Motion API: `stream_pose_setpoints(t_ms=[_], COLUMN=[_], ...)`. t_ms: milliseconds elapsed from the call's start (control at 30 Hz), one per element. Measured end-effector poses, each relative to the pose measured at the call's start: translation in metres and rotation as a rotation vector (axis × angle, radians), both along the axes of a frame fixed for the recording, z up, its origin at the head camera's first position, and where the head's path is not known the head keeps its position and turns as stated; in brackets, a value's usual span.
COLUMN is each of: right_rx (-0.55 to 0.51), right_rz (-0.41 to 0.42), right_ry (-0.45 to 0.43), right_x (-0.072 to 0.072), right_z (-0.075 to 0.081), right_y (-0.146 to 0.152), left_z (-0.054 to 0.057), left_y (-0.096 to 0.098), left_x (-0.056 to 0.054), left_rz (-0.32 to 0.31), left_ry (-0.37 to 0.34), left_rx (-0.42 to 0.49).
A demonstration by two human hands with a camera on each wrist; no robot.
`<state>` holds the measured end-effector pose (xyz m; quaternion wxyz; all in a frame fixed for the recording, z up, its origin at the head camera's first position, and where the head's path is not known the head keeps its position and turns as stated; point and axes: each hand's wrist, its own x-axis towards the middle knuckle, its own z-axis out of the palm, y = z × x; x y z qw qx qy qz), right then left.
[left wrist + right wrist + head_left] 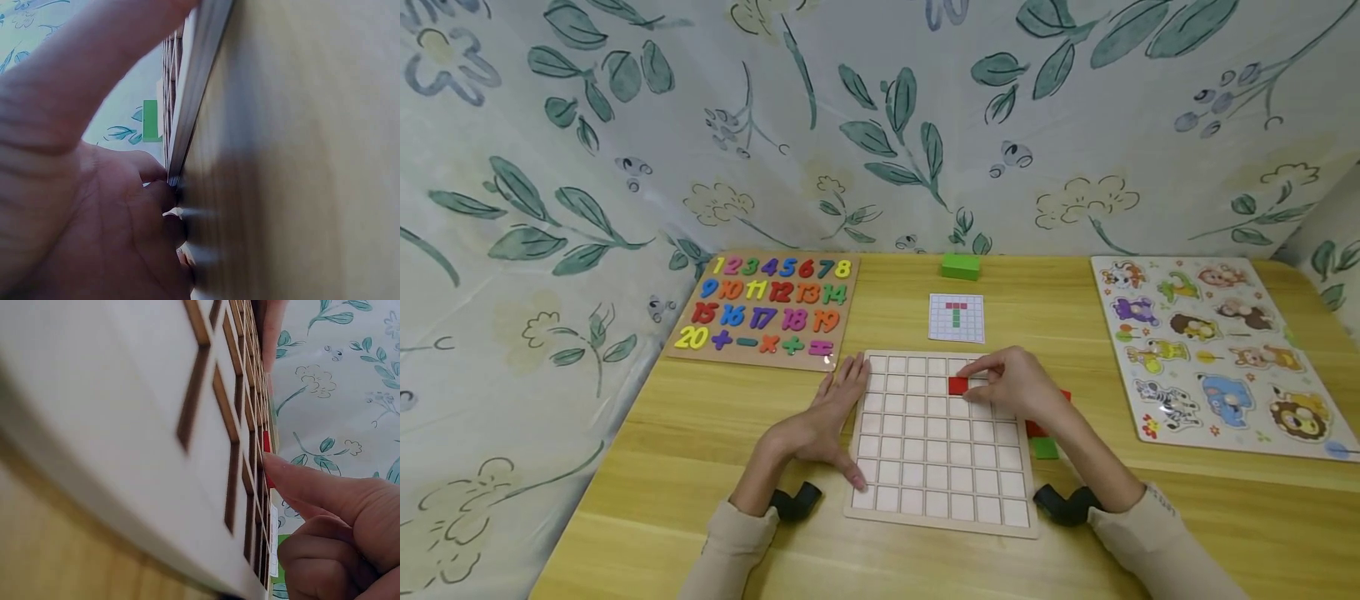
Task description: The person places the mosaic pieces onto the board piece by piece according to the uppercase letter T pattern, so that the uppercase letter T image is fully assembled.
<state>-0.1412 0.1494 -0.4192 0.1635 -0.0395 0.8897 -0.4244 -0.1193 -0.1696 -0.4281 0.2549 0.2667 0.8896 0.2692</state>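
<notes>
A wooden grid board (pixel 917 475) with rows of square cells lies in the middle of the table. My right hand (pixel 1018 383) reaches over its upper right part, and its thumb and forefinger pinch a red square tile (pixel 957 386) at a cell in the second row. That tile shows as a thin red edge by the fingertips in the right wrist view. Along the board's left edge, my left hand (pixel 820 429) rests with fingers spread, thumb near the lower left corner. Red and green tiles (pixel 1045 448) lie beside the board's right edge, partly hidden by the right forearm.
Behind the board lies a small card (pixel 956 318) with a red and green T pattern, and beyond it a green block (pixel 960 267). A number puzzle (pixel 760 310) lies at the left, an animal puzzle (pixel 1217 354) at the right. Patterned cloth (pixel 820 142) hangs behind the table.
</notes>
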Motion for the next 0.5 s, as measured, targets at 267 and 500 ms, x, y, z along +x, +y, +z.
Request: stream_pose_setpoints(t_ms=[267, 500], right_rx=[-0.067, -0.078], right_rz=[-0.021, 0.025], right_ry=[-0.076, -0.092], right_x=[-0.0024, -0.0005], right_z=[-0.0061, -0.0022], right_y=[0.0053, 0.0102], left_z=[-0.0014, -0.0020], left_y=[-0.0003, -0.0008], left_x=[-0.0004, -0.0007], left_rz=[-0.006, -0.007], left_ry=[0.007, 0.009], left_rx=[-0.005, -0.009])
